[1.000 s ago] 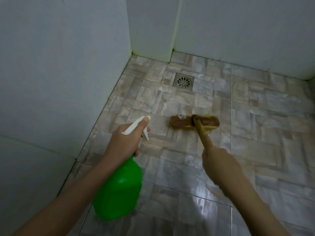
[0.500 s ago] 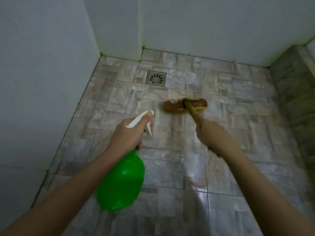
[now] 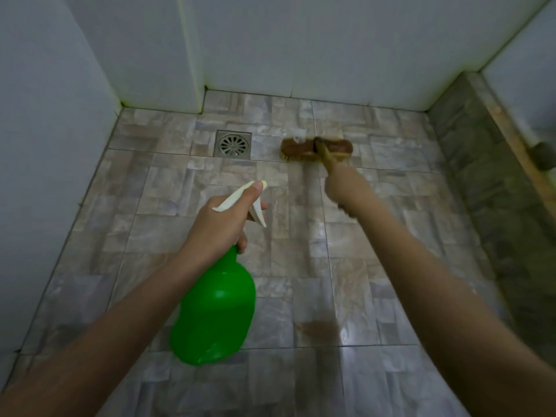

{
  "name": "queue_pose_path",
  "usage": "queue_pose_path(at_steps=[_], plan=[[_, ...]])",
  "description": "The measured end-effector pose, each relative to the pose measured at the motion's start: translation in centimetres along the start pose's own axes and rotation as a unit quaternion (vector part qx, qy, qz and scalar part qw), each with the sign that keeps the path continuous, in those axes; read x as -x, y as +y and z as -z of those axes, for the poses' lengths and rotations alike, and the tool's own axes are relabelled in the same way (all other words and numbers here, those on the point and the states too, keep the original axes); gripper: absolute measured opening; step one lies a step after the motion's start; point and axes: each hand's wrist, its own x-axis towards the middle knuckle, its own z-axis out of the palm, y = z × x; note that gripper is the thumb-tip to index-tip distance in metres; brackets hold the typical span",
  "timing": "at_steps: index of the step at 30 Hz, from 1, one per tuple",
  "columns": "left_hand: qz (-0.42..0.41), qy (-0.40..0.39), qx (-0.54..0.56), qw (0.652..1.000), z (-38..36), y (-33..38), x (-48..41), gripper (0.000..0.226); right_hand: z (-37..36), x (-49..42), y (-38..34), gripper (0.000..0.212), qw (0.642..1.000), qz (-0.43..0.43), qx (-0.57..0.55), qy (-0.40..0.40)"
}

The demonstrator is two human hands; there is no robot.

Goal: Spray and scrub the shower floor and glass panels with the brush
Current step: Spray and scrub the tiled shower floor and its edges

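My left hand (image 3: 219,224) grips the white trigger head of a green spray bottle (image 3: 215,311), which hangs above the tiled shower floor (image 3: 156,230) with its nozzle pointing forward. My right hand (image 3: 346,185), blurred by motion, holds the yellow handle of a brown scrub brush (image 3: 304,147). The brush head lies flat on the floor just right of the drain, far from me near the back wall.
A square metal drain (image 3: 233,144) sits in the floor left of the brush. White walls (image 3: 301,49) close the left and back sides. A raised tiled kerb (image 3: 481,176) runs along the right, with a dark object (image 3: 544,155) on it.
The brush has been pushed away from me across the floor toward the back wall, ending beside the drain. My right arm has stretched forward. The spray bottle has stayed about where it was.
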Motion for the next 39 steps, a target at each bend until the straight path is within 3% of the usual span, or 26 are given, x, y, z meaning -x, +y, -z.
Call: queue_pose_path(at_steps=[2, 4, 6, 8, 11, 17, 23, 27, 30, 36, 39], plan=[[-0.01, -0.001, 0.015, 1.0, -0.5, 0.5, -0.5, 0.042, 2.5, -4.5, 0.4, 0.077, 1.0, -0.014, 0.011, -0.015], [-0.017, -0.001, 0.031, 0.999, -0.9, 0.9, -1.1, 0.041, 4.9, -5.8, 2.2, 0.055, 0.998, -0.038, 0.037, -0.044], [-0.019, -0.01, 0.044, 0.999, -1.3, 1.4, -1.9, 0.036, 6.5, -4.0, 4.5, 0.035, 0.992, -0.06, 0.077, -0.078], [-0.018, -0.014, 0.056, 0.998, -1.9, 1.9, -2.6, 0.037, 7.0, -1.1, 6.8, 0.03, 0.985, -0.074, 0.109, -0.109], [-0.012, -0.026, 0.061, 0.998, -3.2, 3.1, -3.7, 0.033, 7.0, -0.8, 8.5, 0.039, 0.985, -0.053, 0.112, -0.119], [-0.04, -0.039, 0.052, 0.997, -6.0, 4.3, -5.3, 0.031, 7.9, -7.8, 11.4, 0.056, 0.997, -0.039, 0.05, -0.049], [-0.041, -0.05, 0.036, 0.997, -7.8, 6.0, -5.5, 0.026, 7.0, 1.0, 17.1, 0.059, 0.99, -0.048, 0.029, -0.129], [-0.043, -0.048, 0.028, 0.998, -9.9, 6.1, -5.2, 0.036, 8.5, -5.8, 16.7, 0.056, 0.996, -0.063, 0.049, -0.039], [-0.055, -0.032, 0.027, 0.998, -10.8, 5.4, -4.4, 0.033, 9.0, -9.8, 17.7, 0.056, 0.998, -0.054, 0.028, -0.021], [-0.072, -0.014, 0.027, 0.997, -12.3, 5.2, -1.0, 0.028, 7.9, 2.6, 20.5, 0.059, 0.993, -0.072, 0.013, -0.092], [-0.057, -0.02, 0.01, 0.998, -13.4, 5.1, 0.1, 0.032, 8.2, 1.5, 21.0, 0.06, 0.996, -0.063, 0.019, -0.066]])
